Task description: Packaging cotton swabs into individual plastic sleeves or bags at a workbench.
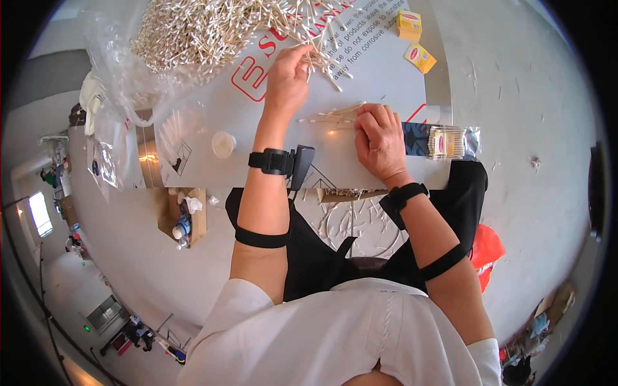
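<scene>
Cotton swabs (193, 38), left hand (288, 77) curled beside them, grip unclear, right hand (380, 136) closed on several, red-and-black lettered tabletop (376, 77)

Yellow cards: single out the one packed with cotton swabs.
The yellow card in the clear packet right of the right hand; the other cards lie loose, farther up.

A large heap of cotton swabs (193, 35) runs out of view at the top edge. The curled fingers of the right hand (381, 138) hide the near ends of a few loose swabs (338, 116), and its palm is out of sight. The left hand's (288, 77) fingertips blur among scattered swabs. The white shirt (309, 334) is cropped below; distant clutter (138, 334) is too small to identify.
</scene>
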Tool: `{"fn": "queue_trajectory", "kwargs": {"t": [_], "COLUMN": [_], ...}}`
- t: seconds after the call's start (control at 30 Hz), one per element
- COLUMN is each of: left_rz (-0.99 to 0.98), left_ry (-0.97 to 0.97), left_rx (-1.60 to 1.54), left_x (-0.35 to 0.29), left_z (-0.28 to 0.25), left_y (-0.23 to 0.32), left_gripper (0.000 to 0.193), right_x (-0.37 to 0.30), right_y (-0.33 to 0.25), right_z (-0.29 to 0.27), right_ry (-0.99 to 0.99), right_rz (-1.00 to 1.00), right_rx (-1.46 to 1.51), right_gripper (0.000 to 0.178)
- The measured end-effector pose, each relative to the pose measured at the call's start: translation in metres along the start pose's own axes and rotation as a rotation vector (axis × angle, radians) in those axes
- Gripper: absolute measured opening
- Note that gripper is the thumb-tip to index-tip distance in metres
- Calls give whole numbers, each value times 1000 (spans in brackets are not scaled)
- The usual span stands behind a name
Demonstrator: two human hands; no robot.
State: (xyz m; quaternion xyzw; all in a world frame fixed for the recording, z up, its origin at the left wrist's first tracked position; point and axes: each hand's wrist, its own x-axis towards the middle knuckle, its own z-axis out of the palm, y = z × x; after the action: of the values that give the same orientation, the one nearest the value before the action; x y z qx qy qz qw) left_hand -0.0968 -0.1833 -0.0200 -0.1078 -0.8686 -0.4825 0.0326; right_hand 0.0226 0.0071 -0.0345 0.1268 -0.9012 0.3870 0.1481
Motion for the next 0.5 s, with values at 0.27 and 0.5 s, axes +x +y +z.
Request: {"fn": "queue_trajectory", "kwargs": {"t": [0.27, 0.5], "left_rz": [-150, 341], "left_ry": [45, 43], "left_rx": [200, 623], "left_x": [-6, 16], "left_z": [-9, 6], "left_y": [3, 7], "left_gripper": [50, 30], "right_x": [-1, -1], "right_y": [0, -1], "right_z": [-1, 0], "right_ry": [-11, -5], "right_rz": [-3, -1], "right_rx": [-12, 2], "right_gripper": [18, 19]}}
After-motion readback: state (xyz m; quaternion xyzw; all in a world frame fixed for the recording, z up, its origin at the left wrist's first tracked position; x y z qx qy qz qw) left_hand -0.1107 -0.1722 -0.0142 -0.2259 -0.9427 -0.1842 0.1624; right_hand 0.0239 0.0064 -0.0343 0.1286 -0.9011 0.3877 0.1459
